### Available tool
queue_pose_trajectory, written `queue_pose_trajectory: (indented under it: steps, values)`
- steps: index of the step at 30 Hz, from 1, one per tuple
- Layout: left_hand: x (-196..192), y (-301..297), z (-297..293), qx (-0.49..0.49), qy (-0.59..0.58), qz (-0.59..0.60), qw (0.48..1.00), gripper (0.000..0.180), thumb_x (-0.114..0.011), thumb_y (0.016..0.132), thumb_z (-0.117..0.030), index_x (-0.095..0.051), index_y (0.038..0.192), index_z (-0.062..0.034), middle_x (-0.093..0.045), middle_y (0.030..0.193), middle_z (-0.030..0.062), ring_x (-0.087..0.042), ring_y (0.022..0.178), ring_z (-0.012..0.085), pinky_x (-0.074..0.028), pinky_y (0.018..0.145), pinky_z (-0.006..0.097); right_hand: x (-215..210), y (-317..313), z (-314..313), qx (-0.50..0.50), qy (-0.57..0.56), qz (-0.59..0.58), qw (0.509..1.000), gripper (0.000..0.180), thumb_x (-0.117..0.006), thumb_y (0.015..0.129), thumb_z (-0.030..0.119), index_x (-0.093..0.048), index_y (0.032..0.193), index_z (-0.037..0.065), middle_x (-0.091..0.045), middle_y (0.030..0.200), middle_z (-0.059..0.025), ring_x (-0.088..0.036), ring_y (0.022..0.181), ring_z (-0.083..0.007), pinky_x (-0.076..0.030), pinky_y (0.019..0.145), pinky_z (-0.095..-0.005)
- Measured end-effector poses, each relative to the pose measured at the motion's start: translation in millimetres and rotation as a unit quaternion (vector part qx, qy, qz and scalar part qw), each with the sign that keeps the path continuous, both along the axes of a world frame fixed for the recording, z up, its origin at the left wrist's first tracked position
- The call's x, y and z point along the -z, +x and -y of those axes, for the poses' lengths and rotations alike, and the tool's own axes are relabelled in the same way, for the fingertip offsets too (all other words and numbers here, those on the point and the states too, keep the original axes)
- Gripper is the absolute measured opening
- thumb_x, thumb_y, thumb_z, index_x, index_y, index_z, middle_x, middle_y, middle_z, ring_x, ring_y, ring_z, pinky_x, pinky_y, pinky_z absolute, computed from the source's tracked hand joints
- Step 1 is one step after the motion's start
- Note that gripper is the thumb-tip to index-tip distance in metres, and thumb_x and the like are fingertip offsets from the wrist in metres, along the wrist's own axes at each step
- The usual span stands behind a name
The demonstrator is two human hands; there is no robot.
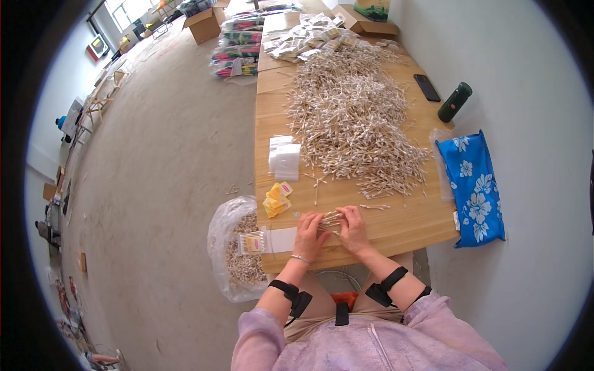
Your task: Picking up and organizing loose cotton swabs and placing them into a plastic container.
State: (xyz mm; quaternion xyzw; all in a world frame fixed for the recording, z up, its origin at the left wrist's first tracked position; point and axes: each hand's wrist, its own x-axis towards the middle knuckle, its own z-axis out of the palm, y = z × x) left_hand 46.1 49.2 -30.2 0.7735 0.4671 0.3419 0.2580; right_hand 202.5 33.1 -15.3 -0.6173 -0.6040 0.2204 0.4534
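Note:
Near the front edge of the table, my left hand (309, 236) and my right hand (353, 229) are closed around a small bunch of cotton swabs (331, 219). The swabs lie crosswise between my fingertips. A large loose heap of cotton swabs (352, 111) spreads over the table beyond my hands. To the left of my left hand is a white strip (281, 240), with a small clear pack of swabs and a yellow card (252, 243) at its outer end. Several yellow cards (277, 198) and a stack of clear plastic bags (286, 159) lie along the table's left side.
A large plastic sack of swabs (242, 266) stands on the floor at the table's left corner. Along the right are a phone (427, 88), a dark green bottle (455, 102) and a blue flowered bundle (476, 188). Filled packets (309, 40) and a cardboard box (366, 26) sit far back.

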Motion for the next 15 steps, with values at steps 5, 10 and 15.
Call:
queue_pose_trajectory:
  steps: [5, 10, 15]
  values:
    - [-3.2, 4.8, 0.9, -0.012, 0.006, 0.014, 1.000, 0.053, -0.077, 0.065, -0.008, -0.057, 0.114, -0.0029, -0.056, 0.115, 0.0138, -0.048, 0.116, 0.0336, -0.038, 0.102, 0.044, 0.9, 8.9, -5.1, 0.068, 0.006, 0.075, 0.995, 0.036, -0.047, 0.079, -0.009, -0.053, 0.113, 0.000, -0.050, 0.106, -0.0184, -0.052, 0.099, -0.0350, -0.044, 0.084, -0.0404]
    - [-3.9, 0.4, 1.9, -0.008, 0.002, 0.016, 1.000, 0.052, -0.076, 0.067, -0.008, -0.057, 0.115, -0.0032, -0.056, 0.116, 0.0143, -0.048, 0.117, 0.0335, -0.038, 0.103, 0.044, -4.8, -5.2, 1.5, 0.002, -0.030, -0.036, 0.999, 0.039, -0.045, 0.078, -0.010, -0.050, 0.117, -0.002, -0.050, 0.107, -0.0175, -0.052, 0.097, -0.0333, -0.044, 0.084, -0.0390]
    - [-7.3, 1.5, 3.6, -0.002, -0.011, 0.020, 1.000, 0.055, -0.076, 0.067, -0.008, -0.055, 0.118, -0.0035, -0.056, 0.118, 0.0145, -0.047, 0.119, 0.0340, -0.036, 0.105, 0.044, -1.3, 2.5, -1.4, 0.086, 0.012, 0.009, 0.996, 0.040, -0.046, 0.078, -0.010, -0.049, 0.117, -0.002, -0.050, 0.104, -0.0179, -0.053, 0.094, -0.0329, -0.045, 0.083, -0.0390]
